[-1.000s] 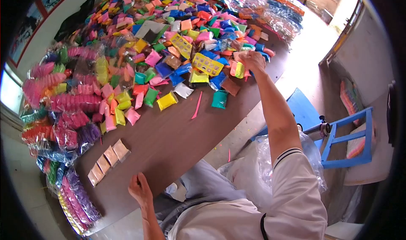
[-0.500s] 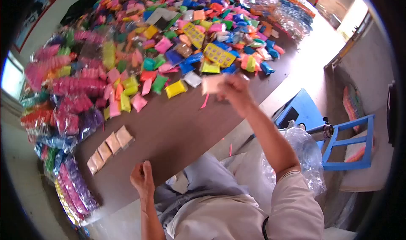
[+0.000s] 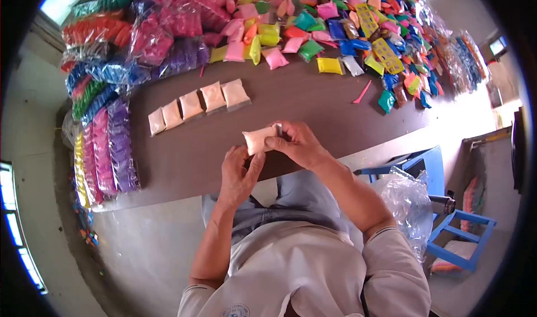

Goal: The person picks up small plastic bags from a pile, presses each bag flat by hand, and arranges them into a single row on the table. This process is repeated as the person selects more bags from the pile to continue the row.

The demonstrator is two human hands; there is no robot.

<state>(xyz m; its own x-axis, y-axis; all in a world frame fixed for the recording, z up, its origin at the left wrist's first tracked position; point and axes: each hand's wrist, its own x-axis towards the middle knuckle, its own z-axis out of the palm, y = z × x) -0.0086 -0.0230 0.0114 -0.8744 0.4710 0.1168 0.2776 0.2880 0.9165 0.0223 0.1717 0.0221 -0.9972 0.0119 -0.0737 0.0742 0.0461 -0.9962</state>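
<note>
My right hand (image 3: pixel 296 143) pinches a small peach-coloured packet (image 3: pixel 258 140) by its right end, thumb in front, over the brown table. Just below the packet's left end is my left hand (image 3: pixel 241 174), its thumb and curled fingers apart, with the fingertips right at the packet's lower edge. Beyond the hands, to the left, several similar peach packets (image 3: pixel 191 104) lie side by side in a slanting row on the tabletop.
A big heap of colourful packets (image 3: pixel 335 32) covers the table's (image 3: pixel 184 160) far side. Bundled purple packets (image 3: pixel 120 143) stand along its left end. A pink strip (image 3: pixel 362 92) lies near the heap. Clear plastic (image 3: pixel 400 205) and a blue stool (image 3: pixel 464 236) are at my right.
My right hand has come back from the heap toward me with the peach packet. My left hand has risen to meet it and loosened from its closed shape. The view has turned left.
</note>
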